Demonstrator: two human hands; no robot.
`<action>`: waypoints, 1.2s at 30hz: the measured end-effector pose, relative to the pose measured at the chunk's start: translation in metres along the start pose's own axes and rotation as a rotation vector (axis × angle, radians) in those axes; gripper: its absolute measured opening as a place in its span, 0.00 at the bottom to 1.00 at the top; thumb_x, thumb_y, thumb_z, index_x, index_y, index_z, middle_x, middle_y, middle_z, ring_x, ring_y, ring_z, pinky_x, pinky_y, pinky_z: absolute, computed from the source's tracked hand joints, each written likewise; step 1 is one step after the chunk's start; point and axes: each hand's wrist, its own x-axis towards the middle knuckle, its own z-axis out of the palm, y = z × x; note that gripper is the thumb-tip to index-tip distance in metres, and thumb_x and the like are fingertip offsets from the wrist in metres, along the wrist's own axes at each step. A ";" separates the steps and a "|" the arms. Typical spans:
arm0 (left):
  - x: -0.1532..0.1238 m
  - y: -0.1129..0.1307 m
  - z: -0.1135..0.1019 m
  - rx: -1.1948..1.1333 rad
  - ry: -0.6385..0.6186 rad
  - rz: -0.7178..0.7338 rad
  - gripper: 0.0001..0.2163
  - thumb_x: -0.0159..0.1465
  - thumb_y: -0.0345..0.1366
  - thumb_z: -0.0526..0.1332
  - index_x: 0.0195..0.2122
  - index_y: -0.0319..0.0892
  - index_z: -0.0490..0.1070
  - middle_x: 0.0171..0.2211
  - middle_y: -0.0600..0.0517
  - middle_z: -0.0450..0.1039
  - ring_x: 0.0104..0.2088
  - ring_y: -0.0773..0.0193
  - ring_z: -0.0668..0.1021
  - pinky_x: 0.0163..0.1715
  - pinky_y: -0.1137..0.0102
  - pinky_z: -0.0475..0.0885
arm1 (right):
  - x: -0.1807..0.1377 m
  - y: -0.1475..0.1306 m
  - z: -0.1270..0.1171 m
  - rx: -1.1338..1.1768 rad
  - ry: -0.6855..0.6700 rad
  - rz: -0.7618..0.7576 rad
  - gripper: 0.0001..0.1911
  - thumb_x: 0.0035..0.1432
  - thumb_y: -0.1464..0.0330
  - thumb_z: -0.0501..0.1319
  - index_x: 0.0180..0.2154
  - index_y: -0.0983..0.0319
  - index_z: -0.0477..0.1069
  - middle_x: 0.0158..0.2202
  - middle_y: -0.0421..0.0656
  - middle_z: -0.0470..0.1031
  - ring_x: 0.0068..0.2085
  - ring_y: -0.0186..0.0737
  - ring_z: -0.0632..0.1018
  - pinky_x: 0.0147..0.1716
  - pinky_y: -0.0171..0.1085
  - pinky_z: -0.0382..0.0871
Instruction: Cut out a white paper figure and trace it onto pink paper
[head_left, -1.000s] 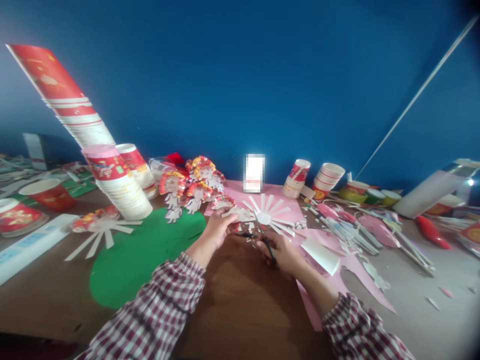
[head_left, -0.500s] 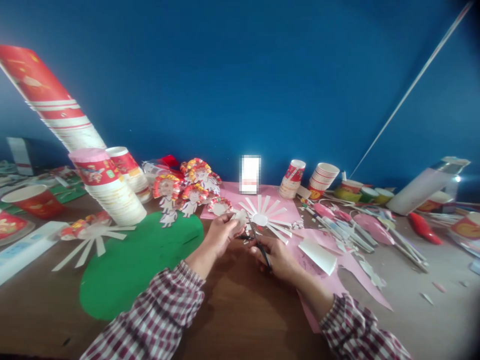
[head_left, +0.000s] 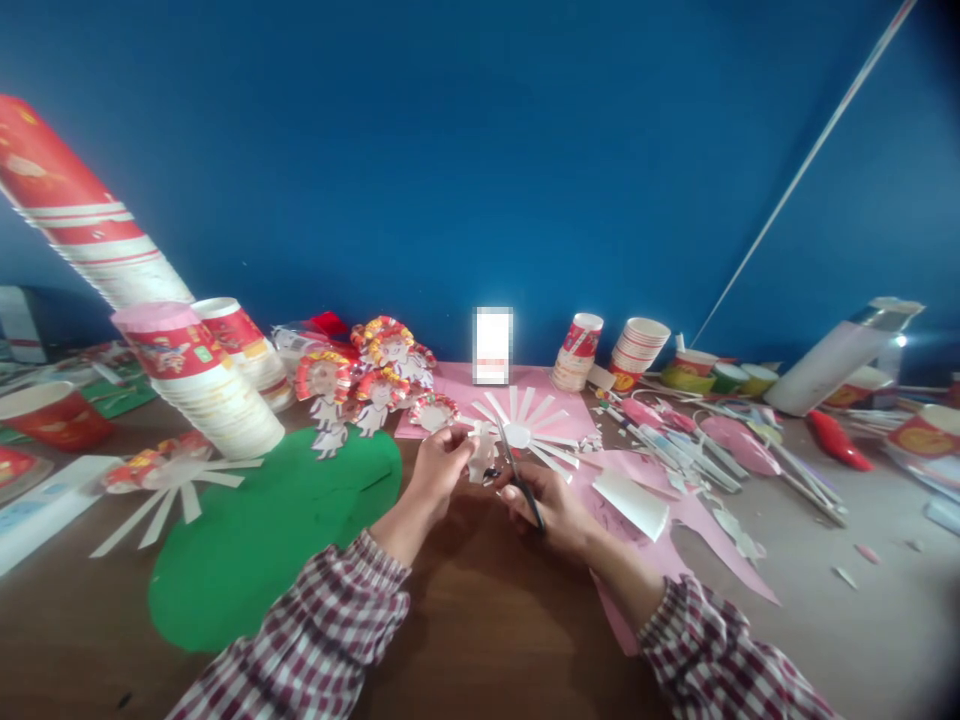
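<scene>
My left hand (head_left: 444, 468) pinches a small pale paper cutout (head_left: 481, 452) by its edge. Closed around the dark handles of a pair of scissors (head_left: 529, 488) is my right hand (head_left: 553, 512), and the blades point up and away, just right of the cutout. Whether the blades touch the paper I cannot tell. Behind them lies a paper cup cut into white strips (head_left: 520, 436), spread out like a sun on pink paper (head_left: 450, 385). Paper figures with red and yellow curled manes (head_left: 382, 392) stand to the left.
Green paper (head_left: 285, 540) lies left of my hands, near another strip-cut cup (head_left: 176, 480). Stacked paper cups (head_left: 217, 390) lean at the left. On the right are more cup stacks (head_left: 640, 355), a pale bottle (head_left: 832, 365), markers (head_left: 694, 455) and paper scraps.
The paper cutout has turned in my left hand and now hangs lower, showing more of its shape. The scissors stay in my right hand. The whole view has shifted slightly.
</scene>
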 end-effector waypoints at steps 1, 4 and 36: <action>0.000 -0.001 0.000 0.023 0.020 0.007 0.11 0.47 0.39 0.67 0.27 0.38 0.70 0.19 0.57 0.67 0.17 0.73 0.67 0.17 0.76 0.59 | 0.000 0.000 0.000 0.008 -0.003 -0.012 0.19 0.56 0.52 0.57 0.37 0.62 0.67 0.19 0.36 0.65 0.19 0.30 0.68 0.18 0.28 0.60; 0.001 -0.005 -0.001 0.031 0.024 0.006 0.11 0.47 0.40 0.66 0.26 0.38 0.69 0.19 0.57 0.66 0.18 0.72 0.67 0.18 0.76 0.61 | 0.000 -0.001 -0.001 -0.013 -0.046 -0.001 0.18 0.56 0.53 0.56 0.36 0.62 0.67 0.20 0.37 0.66 0.20 0.30 0.69 0.18 0.28 0.60; -0.015 -0.006 0.012 -0.032 -0.070 -0.084 0.10 0.48 0.37 0.65 0.30 0.39 0.74 0.21 0.53 0.73 0.21 0.66 0.73 0.21 0.73 0.66 | 0.000 -0.003 0.000 -0.012 0.010 0.125 0.16 0.55 0.55 0.58 0.29 0.61 0.62 0.20 0.37 0.69 0.18 0.31 0.71 0.16 0.28 0.64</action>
